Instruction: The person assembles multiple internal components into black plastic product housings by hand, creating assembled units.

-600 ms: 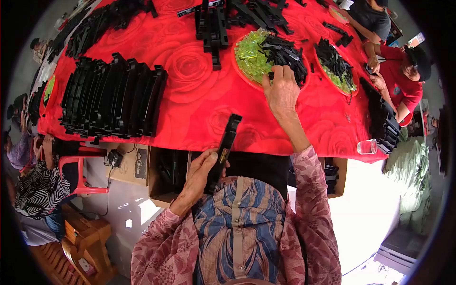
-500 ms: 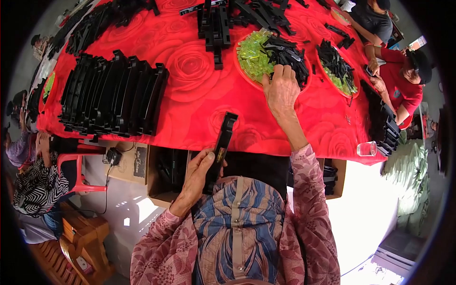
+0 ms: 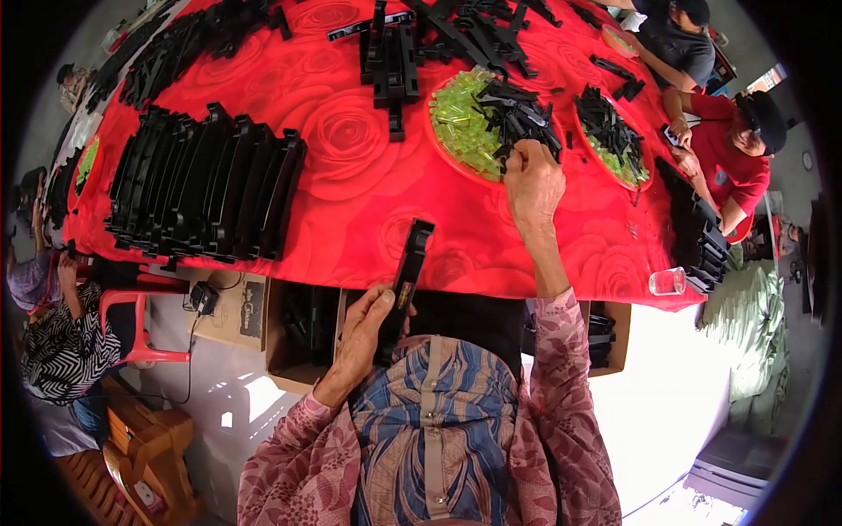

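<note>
Sunlit floor (image 3: 261, 396), red chair (image 3: 158, 356)

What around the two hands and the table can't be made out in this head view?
All in the head view:
- Right hand: whether its fingertips grip a piece; its own back hides them.
- Black bar: its lower end, behind the left hand and lost against dark cloth; its small label, too small.
- Cardboard box: contents, in shadow.
- Far black bars: some cut off by the top edge.
</note>
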Demonstrator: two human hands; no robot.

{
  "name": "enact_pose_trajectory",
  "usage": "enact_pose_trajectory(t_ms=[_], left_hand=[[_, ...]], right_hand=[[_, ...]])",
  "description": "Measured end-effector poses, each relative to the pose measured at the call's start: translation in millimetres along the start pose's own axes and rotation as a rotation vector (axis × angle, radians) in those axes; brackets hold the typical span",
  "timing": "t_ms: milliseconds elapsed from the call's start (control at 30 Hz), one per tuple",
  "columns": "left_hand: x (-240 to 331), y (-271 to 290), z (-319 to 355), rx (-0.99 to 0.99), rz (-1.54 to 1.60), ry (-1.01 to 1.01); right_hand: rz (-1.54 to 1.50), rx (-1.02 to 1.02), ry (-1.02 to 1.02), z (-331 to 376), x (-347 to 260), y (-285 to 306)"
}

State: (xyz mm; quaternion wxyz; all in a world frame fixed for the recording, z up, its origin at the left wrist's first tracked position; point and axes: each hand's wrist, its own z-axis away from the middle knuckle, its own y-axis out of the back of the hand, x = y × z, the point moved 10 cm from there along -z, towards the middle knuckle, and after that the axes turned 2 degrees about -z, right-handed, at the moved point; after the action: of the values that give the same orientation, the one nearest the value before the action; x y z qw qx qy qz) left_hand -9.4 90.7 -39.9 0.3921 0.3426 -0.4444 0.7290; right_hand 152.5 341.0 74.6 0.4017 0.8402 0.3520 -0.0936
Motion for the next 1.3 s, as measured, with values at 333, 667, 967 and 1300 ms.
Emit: enact_pose_trajectory(t_ms=[333,667,967,1300], left_hand=[[8,-15,-8,-0.031,0.038,0.060],[30,-51,-70,-0.105,0.024,0.018],[41,-68,-105,-0.075,0.083,-0.043],[52,-96,-120,-0.103,-0.046,-0.107]], right_hand=[[-0.822,-0.172,-0.432,-5,50,18],[-1.170,-0.043,-0.531,12,64,33],[-1.115,-0.058,-0.507,37,63,44],[-1.133,-0.129,-0.700,45,73,35]])
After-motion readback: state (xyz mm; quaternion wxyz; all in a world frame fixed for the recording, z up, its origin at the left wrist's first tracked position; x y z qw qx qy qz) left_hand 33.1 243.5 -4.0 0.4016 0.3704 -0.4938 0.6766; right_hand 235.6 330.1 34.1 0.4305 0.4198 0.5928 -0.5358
